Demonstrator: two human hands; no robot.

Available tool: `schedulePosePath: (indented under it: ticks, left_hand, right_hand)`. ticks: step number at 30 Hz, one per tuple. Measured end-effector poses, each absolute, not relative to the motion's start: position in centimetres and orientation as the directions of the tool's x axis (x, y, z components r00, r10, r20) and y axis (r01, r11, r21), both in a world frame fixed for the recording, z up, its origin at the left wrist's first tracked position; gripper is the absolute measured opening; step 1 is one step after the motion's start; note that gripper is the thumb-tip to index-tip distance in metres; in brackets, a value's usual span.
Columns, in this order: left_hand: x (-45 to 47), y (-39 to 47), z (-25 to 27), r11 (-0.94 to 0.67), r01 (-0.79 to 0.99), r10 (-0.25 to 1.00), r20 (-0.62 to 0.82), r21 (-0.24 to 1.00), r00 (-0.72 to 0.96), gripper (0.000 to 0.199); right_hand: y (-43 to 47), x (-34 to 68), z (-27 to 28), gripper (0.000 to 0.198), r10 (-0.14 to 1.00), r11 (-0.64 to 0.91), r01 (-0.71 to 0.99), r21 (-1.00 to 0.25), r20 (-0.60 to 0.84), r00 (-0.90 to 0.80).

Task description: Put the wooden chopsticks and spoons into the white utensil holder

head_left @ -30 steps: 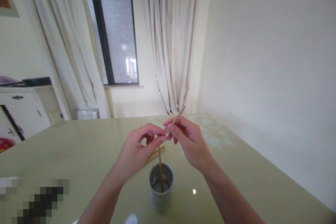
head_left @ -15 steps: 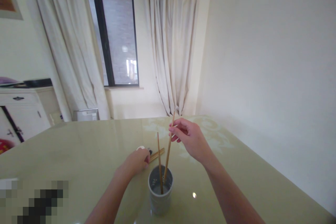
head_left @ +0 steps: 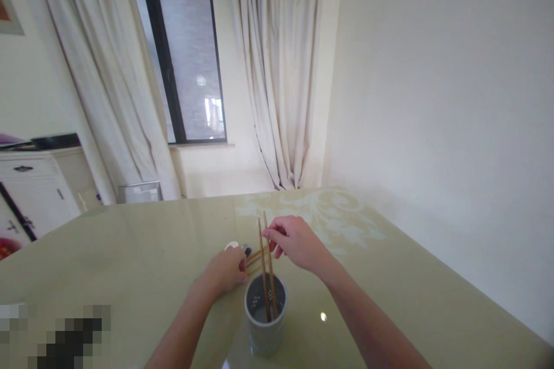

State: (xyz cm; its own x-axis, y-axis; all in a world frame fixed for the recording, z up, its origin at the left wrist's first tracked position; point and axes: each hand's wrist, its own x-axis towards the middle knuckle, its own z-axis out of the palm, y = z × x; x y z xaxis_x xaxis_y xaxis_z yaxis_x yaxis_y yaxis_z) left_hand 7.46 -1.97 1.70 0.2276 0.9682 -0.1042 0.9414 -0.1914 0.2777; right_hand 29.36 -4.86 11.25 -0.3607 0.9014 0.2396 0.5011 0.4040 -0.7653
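A grey cup-shaped holder (head_left: pixel 266 331) with small holes in its wall stands upright near the front of the table. One wooden chopstick (head_left: pixel 262 268) leans inside it. My right hand (head_left: pixel 296 242) pinches a second chopstick (head_left: pixel 272 282) near its top, with the lower end down in the holder. Behind and left of the holder, my left hand (head_left: pixel 227 270) is closed at the near ends of several chopsticks (head_left: pixel 257 255) lying low over the table. Just beyond its knuckles show a white rounded piece (head_left: pixel 232 245) and a small dark shiny piece (head_left: pixel 247 251), both partly hidden.
The glossy greenish table (head_left: pixel 142 259) has a pale floral pattern at its far right. A wall (head_left: pixel 450 127) runs along the right side. Curtains (head_left: pixel 281 69) and a window stand behind; a white cabinet (head_left: pixel 38 184) is at the left. A pixelated dark patch covers the lower left.
My right hand has moved down and left, lowering its chopstick deeper into the holder and closer to the other one. My left hand stays nearly in place. The view has shifted slightly.
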Motion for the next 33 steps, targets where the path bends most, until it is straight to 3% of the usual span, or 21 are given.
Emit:
schedulePosePath:
  ticks: [6,8,11,13,15,18,21,26,30,33]
  left_hand:
    - [6.6,-2.5,5.2,-0.178,0.929,0.983,0.025,0.324,0.18,0.019]
    - [5.8,-3.0,7.6,-0.202,0.859,0.979,0.114,0.471,0.167,0.023]
    - [5.0,-4.6,11.4,-0.317,0.59,0.948,0.263,0.742,0.18,0.03]
    - [5.3,-6.1,13.4,-0.404,0.412,0.914,0.377,0.817,0.15,0.032]
    - [6.3,-7.5,14.6,-0.462,0.315,0.887,0.432,0.829,0.165,0.03]
    - [8.3,-8.9,14.9,-0.479,0.273,0.873,0.421,0.834,0.247,0.027]
    - [9.8,-9.3,14.5,-0.483,0.26,0.87,0.426,0.836,0.248,0.027]
    - [10.3,-9.2,14.3,-0.511,0.266,0.856,0.457,0.817,0.24,0.033]
    - [9.6,-7.5,13.1,-0.46,0.25,0.887,0.434,0.852,0.155,0.052]
    - [8.4,-4.9,10.5,-0.387,0.456,0.92,0.372,0.801,0.127,0.041]
  right_hand:
    - [-5.0,29.5,11.2,0.033,0.898,0.392,0.554,-0.734,0.174,-0.404]
    - [-5.2,29.6,11.6,0.035,0.903,0.387,0.573,-0.722,0.172,-0.393]
    - [-5.7,29.7,12.7,0.038,0.91,0.411,0.563,-0.717,0.283,-0.304]
    - [-6.2,29.7,13.5,0.038,0.893,0.45,0.465,-0.763,0.382,-0.238]
    - [-6.9,29.6,14.2,0.033,0.866,0.495,0.263,-0.828,0.447,-0.224]
    - [-7.9,29.6,15.1,0.028,0.82,0.527,-0.034,-0.849,0.518,-0.245]
    - [-8.8,29.9,15.7,0.022,0.795,0.543,-0.131,-0.83,0.558,-0.238]
    - [-9.2,30.7,16.2,0.021,0.796,0.556,-0.085,-0.827,0.559,-0.231]
    - [-8.9,31.4,16.2,0.024,0.804,0.592,0.092,-0.801,0.578,-0.141]
    - [-8.5,31.9,16.2,0.023,0.799,0.601,0.232,-0.765,0.585,-0.142]
